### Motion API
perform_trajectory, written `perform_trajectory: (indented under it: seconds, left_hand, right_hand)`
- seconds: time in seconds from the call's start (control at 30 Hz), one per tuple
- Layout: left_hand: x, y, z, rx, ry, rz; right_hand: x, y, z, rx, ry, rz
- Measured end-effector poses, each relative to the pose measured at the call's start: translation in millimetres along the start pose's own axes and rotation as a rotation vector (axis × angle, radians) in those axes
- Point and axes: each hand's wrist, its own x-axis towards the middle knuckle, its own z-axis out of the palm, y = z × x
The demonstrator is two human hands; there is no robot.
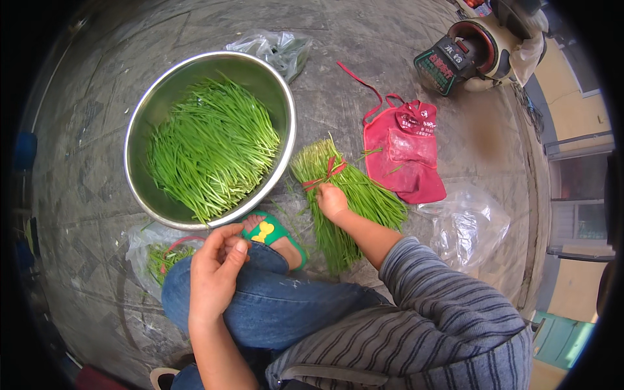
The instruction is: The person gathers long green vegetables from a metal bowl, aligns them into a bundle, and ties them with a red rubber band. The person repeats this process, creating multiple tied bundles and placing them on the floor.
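Observation:
My right hand [332,201] grips at a red tie [336,168] around a bundle of garlic chives [375,202] lying on the paving. The pale cut ends point away from me, and the green leaves fan out to the right and towards me. Over my knee, my left hand [214,278] hovers with loosely curled fingers, and nothing shows in it. A large stainless steel basin [273,92] stands beyond that hand, left of the bundle. Loose green chives [214,141] lie heaped inside it, their pale ends towards the lower right.
A red apron [385,168] is spread right of the bundle, with a clear plastic sheet or bag [468,229] nearer me. Behind the basin is another plastic bag [287,48]. A bag with chive scraps [163,261] lies by my knee. A scooter [507,44] stands far right.

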Motion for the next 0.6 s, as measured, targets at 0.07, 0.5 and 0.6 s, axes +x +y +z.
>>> perform_trajectory:
  seconds: [0.07,0.5,0.6]
  left_hand:
    - [0,-1,-1,-0.014,-0.009,0.011]
    - [3,0,2,-0.031,-0.017,-0.002]
    - [2,0,2,-0.034,-0.009,0.003]
  right_hand:
    - [-17,-2,8,0.077,-0.207,-0.117]
    - [43,22,-35,0.754,-0.045,0.704]
    - [50,18,-31,0.796,-0.014,0.837]
